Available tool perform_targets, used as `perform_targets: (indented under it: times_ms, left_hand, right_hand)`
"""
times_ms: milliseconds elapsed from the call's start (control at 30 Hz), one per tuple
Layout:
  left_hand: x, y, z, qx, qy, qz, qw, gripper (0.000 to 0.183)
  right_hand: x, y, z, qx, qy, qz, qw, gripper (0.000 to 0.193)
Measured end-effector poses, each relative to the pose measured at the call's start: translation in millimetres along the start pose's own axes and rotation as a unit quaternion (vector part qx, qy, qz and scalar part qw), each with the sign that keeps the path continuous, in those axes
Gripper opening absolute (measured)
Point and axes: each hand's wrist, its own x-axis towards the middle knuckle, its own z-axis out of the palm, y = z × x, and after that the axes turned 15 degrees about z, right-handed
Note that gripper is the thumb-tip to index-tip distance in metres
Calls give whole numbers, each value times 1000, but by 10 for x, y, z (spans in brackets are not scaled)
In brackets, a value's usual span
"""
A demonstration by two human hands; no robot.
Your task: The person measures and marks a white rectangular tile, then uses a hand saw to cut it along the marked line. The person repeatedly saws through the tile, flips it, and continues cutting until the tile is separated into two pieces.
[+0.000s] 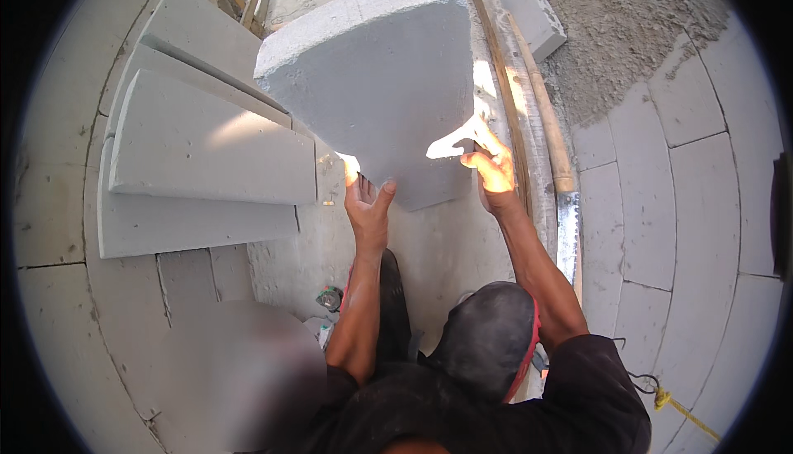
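A thick light-grey concrete block (pixel 372 74) stands upright in front of me, its broad face turned my way. My left hand (pixel 368 206) grips its lower left edge, thumb on the near face and fingers partly hidden behind. At the lower right edge my right hand (pixel 491 165) holds the block, thumb toward the face and fingers along the side. Bright sunlight falls on both hands. I cannot tell whether the block's bottom touches the floor.
Several similar blocks (pixel 211 140) lean stacked at the left. Along the right run a wooden plank (pixel 505 82) and a handsaw (pixel 567 223) with a long wooden handle. Another block (pixel 529 8) and rough mortar (pixel 628 24) lie beyond. Block walls (pixel 702 198) flank both sides.
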Motion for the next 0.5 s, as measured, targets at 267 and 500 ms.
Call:
perform_targets:
  times_ms: [267, 500]
  left_hand:
    - [-61, 260, -89, 90, -113, -43, 989, 90]
    - [707, 2246, 997, 450, -205, 480, 724, 110]
  right_hand:
    - [-282, 164, -288, 52, 37, -30, 998, 84]
    - [-366, 434, -381, 39, 34, -94, 994, 80]
